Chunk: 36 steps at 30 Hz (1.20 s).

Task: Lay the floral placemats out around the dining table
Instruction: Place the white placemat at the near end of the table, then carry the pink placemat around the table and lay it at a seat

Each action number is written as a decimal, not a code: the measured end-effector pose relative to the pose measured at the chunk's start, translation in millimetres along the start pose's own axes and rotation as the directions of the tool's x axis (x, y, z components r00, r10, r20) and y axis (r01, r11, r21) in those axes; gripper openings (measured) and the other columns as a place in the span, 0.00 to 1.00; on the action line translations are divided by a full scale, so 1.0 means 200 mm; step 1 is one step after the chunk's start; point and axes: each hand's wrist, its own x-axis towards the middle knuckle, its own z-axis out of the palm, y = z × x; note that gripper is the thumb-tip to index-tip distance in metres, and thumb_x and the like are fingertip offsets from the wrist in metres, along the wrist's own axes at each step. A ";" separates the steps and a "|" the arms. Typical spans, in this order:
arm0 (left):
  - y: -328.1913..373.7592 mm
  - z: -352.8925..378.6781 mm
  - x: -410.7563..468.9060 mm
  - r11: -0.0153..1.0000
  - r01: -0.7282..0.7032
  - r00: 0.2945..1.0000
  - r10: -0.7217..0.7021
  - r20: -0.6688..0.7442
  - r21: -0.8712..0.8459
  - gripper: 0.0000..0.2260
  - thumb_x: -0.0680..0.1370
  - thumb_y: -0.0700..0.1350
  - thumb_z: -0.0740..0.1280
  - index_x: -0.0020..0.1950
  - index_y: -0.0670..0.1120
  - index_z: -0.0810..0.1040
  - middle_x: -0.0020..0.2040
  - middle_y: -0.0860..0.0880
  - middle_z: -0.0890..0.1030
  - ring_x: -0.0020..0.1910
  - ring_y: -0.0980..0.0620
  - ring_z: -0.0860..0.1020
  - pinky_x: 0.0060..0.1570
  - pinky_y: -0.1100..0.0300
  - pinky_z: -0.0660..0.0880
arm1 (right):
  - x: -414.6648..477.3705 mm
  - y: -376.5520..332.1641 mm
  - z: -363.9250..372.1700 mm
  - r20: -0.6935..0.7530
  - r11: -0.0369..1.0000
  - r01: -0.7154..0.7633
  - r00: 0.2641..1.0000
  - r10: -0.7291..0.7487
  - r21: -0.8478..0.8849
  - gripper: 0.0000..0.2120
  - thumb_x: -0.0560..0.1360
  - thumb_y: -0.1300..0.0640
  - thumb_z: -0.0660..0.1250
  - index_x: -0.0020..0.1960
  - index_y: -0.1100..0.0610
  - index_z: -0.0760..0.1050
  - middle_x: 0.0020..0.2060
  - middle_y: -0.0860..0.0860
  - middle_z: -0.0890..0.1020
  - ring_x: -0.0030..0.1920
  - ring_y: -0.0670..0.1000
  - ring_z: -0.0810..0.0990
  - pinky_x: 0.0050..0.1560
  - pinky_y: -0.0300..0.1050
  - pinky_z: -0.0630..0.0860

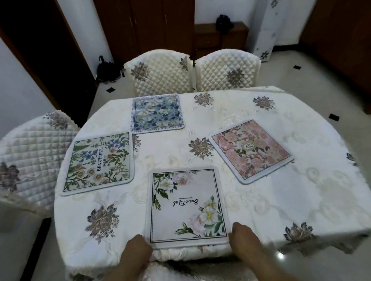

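Head view. A dining table [255,201] under a white embroidered tablecloth with grey-purple flower motifs fills the middle of the frame; all places below are given relative to it.

Four floral placemats lie flat on the cloth, none touching another. The white-rose placemat [184,206], script lettering upside down to the camera, sits at the table's near edge, centred. The green botanical placemat [97,164], printed "BEAUTIFUL", lies toward the table's left side. The blue floral placemat [156,113] lies at the far edge, left of centre. The pink blossom placemat [251,150] lies on the right half, turned at an angle to the edges.

The left hand [135,248] is at the near left corner of the white-rose placemat and the right hand [241,235] at its near right corner. Fingers of both are curled under at the mat's edge; whether they pinch the mat or only touch it cannot be told.

Two quilted cream chairs [161,74] [227,71] stand at the table's far side, a third [28,156] at its left. Floor is pale glossy tile with small black insets. Beyond the table: dark wooden doors [146,18], a low wooden cabinet [219,37], a tall white floor-standing unit [268,21], white walls.
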 end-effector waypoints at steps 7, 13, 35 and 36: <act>0.08 -0.08 -0.12 0.989 0.141 0.990 -0.140 -0.016 0.038 0.13 0.76 0.49 0.65 0.55 0.42 0.73 0.48 0.43 0.79 0.54 0.40 0.80 0.49 0.53 0.75 | -0.09 0.13 -0.13 -0.090 0.995 0.080 0.993 -0.075 0.059 0.10 0.79 0.50 0.59 0.44 0.55 0.68 0.41 0.50 0.77 0.41 0.52 0.75 0.30 0.39 0.62; 0.33 -0.13 -0.13 0.990 0.020 0.987 0.003 -0.162 0.139 0.11 0.76 0.52 0.65 0.47 0.45 0.68 0.48 0.44 0.77 0.49 0.41 0.78 0.48 0.53 0.76 | -0.07 0.33 -0.32 -0.146 0.988 0.107 0.985 -0.090 0.114 0.11 0.78 0.49 0.61 0.40 0.53 0.67 0.41 0.51 0.79 0.41 0.51 0.77 0.37 0.45 0.70; 1.69 0.32 -0.51 0.991 -0.129 0.904 0.127 -0.408 0.023 0.11 0.77 0.50 0.67 0.53 0.44 0.77 0.46 0.46 0.79 0.46 0.47 0.78 0.43 0.55 0.75 | 0.52 1.38 -1.35 -0.228 0.950 0.303 0.933 -0.280 0.072 0.09 0.77 0.51 0.63 0.41 0.54 0.69 0.41 0.53 0.79 0.40 0.53 0.75 0.35 0.45 0.67; 1.70 0.30 -0.50 0.991 -0.132 0.902 0.134 -0.410 0.033 0.11 0.77 0.50 0.67 0.53 0.43 0.77 0.45 0.46 0.79 0.49 0.46 0.78 0.43 0.55 0.74 | 0.51 1.37 -1.35 -0.219 0.950 0.302 0.935 -0.279 0.081 0.09 0.77 0.51 0.63 0.41 0.54 0.69 0.41 0.53 0.79 0.40 0.53 0.76 0.35 0.45 0.67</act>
